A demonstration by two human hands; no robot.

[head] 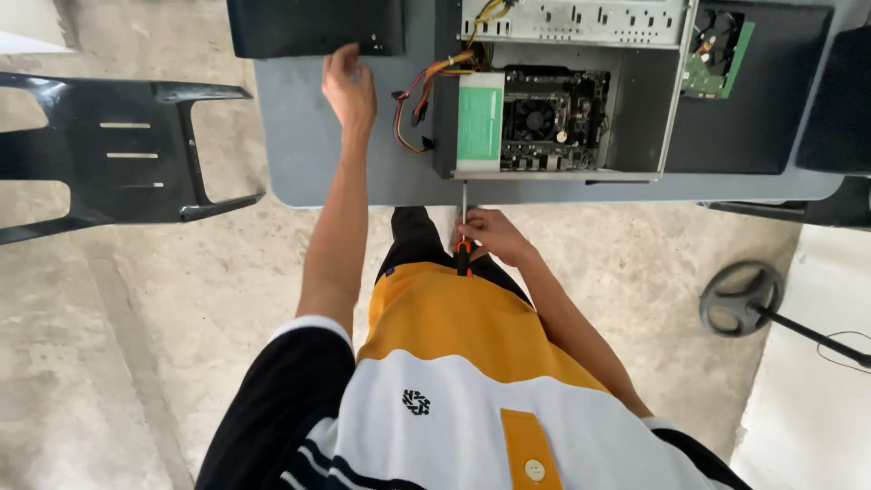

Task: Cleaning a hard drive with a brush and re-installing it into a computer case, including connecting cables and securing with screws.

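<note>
The grey worktop (pixel 308 145) fills the upper part of the view, and on it lies an open computer case (pixel 635 100) with its side off, showing the mainboard (pixel 553 118) with a fan, a green-labelled power unit (pixel 480 122) and a bundle of red, yellow and black cables (pixel 422 95) spilling out to the left. A black side panel (pixel 313 25) lies flat at the far edge of the worktop, left of the case. A black plastic chair (pixel 118 150) stands on the concrete floor to the left.

The left hand (pixel 349 86) reaches out over the worktop, its fingers (pixel 340 56) loosely curled and touching the near edge of the panel; whether they actually grip it I cannot tell. The right hand (pixel 490 234) is closed around a screwdriver (pixel 464 231) with an orange and black handle, held upright just below the worktop's front edge, its shaft pointing up at the lower rim of the case.

Judged from this, the main risk is divided attention: with one arm stretched far out, the screwdriver tip could slip off the case edge and scratch it or jab toward the board. The loose cables lie near the left forearm and could be snagged.
</note>
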